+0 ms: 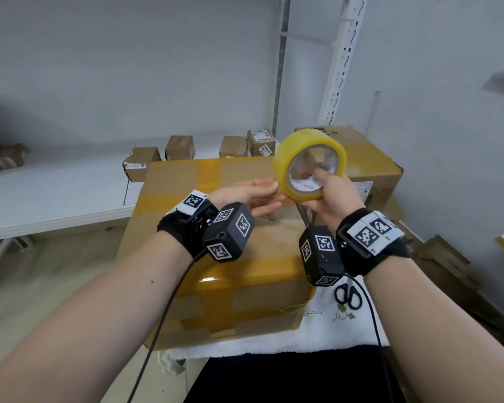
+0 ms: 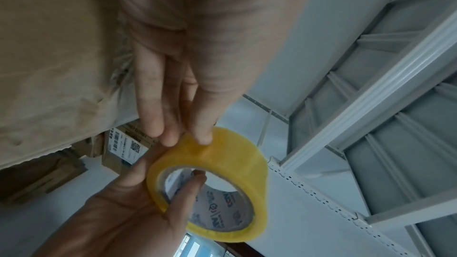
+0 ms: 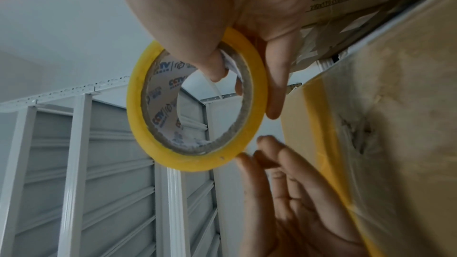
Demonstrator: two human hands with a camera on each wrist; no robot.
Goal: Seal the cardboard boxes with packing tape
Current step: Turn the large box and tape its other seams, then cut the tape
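A yellow roll of packing tape [image 1: 309, 164] is held up above a large cardboard box [image 1: 216, 286] that has yellow tape strips across its top. My right hand [image 1: 332, 196] grips the tape roll [image 3: 197, 108], thumb inside the core and fingers round the outer rim. My left hand [image 1: 250, 196] is held flat beside it, and its straight fingertips [image 2: 202, 136] touch the outer face of the tape roll [image 2: 222, 173]. Whether a loose tape end is lifted cannot be seen.
Black scissors [image 1: 348, 295] lie on a white cloth [image 1: 332, 330] at the box's right front. A second big box [image 1: 370, 161] stands behind on the right. Several small boxes [image 1: 181, 146] sit on a white shelf [image 1: 41, 199] at the back left. A shelf upright [image 1: 344, 59] rises behind.
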